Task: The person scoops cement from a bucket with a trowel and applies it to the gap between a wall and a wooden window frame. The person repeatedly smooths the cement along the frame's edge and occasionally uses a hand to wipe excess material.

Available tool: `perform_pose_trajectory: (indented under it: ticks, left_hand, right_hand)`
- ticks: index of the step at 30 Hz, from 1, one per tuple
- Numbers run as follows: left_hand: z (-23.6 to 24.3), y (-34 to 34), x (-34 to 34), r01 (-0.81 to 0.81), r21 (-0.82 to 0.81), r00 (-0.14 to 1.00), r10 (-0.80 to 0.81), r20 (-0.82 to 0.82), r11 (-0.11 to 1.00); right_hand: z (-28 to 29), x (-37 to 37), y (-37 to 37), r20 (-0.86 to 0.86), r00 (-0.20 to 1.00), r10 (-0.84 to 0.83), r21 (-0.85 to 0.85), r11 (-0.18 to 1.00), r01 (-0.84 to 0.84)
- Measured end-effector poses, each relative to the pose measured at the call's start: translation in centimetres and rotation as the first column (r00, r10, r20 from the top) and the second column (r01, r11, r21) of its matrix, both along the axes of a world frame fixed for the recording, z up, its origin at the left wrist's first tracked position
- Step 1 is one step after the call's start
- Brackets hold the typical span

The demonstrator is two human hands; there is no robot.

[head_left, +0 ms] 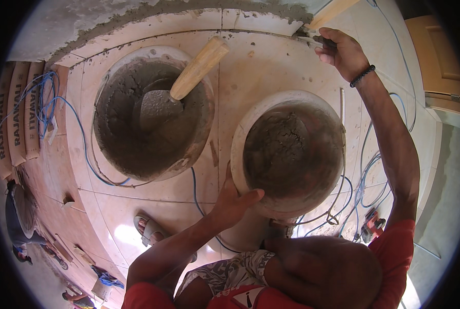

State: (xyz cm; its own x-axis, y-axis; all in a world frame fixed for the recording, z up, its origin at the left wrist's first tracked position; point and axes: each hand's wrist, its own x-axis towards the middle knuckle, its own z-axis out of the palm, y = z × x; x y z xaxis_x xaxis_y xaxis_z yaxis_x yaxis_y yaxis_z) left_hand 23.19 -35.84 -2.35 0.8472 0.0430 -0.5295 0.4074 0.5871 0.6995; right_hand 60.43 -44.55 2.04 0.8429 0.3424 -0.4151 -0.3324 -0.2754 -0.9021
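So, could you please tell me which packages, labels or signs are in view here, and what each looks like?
Stacked sacks: far left edge, beside the tiled floor; tan paper bags lying flat, dark printed lettering along their ends.
Small pale package: lower left on the floor; details too small to tell.
No signs or screens show.

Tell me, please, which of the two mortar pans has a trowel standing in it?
The left pan, apart from both hands: a wooden-handled trowel stands in its wet mortar. The right pan, gripped at its rim by the left hand, holds none.
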Motion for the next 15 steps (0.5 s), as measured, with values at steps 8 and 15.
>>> perform_pose_trajectory:
  ticks: [8,15]
  left_hand:
    - [0.1,0.1,0.1,0.009,0.005,1.000,-0.009,-0.008,1.000]
    - [0.1,0.1,-0.1,0.007,0.045,1.000,-0.008,0.010,0.999]
  right_hand:
    - [-0.5,3.3,0.7,0.272,0.955,0.123,-0.197,0.978,-0.070]
    - [0.0,4.4,1.0,0.375,0.909,0.180,-0.228,0.969,-0.098]
